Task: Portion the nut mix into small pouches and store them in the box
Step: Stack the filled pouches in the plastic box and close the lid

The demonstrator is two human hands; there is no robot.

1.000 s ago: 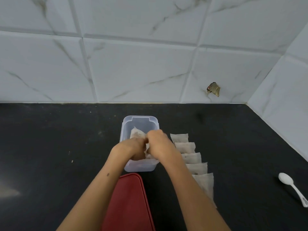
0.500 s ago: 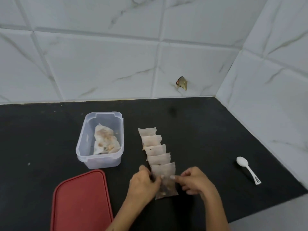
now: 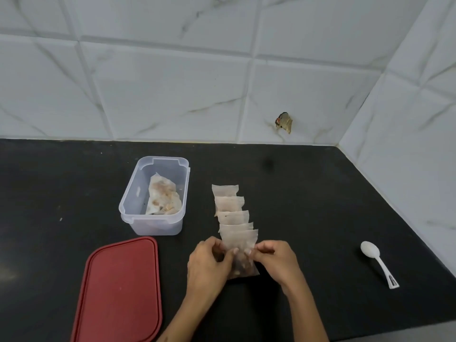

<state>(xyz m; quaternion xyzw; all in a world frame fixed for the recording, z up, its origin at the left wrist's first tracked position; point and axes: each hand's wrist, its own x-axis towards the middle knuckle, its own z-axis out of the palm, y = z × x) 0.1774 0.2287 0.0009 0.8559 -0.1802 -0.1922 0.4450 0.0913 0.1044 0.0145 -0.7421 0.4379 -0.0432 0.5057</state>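
Black stone countertop [image 3: 74,193] carries everything we see. At its near middle, our left hand [image 3: 207,265] and right hand [image 3: 274,261] each pinch one side of the nearest pouch [image 3: 243,253], fingers curled against its clear film; nut mix shows brown in its lower part. Beyond it a row of pouches [image 3: 230,206] runs away from us, overlapping like shingles (we cannot count them surely where they overlap). To the left of the row stands the clear plastic box [image 3: 138,193], open, with filled pouches [image 3: 162,201] lying inside. Its red lid [image 3: 118,290] lies flat on the counter just in front of the box. Well to the right rests a white plastic spoon [image 3: 377,262], bowl away from us. White marble-patterned tiles [image 3: 172,95] line the walls behind.
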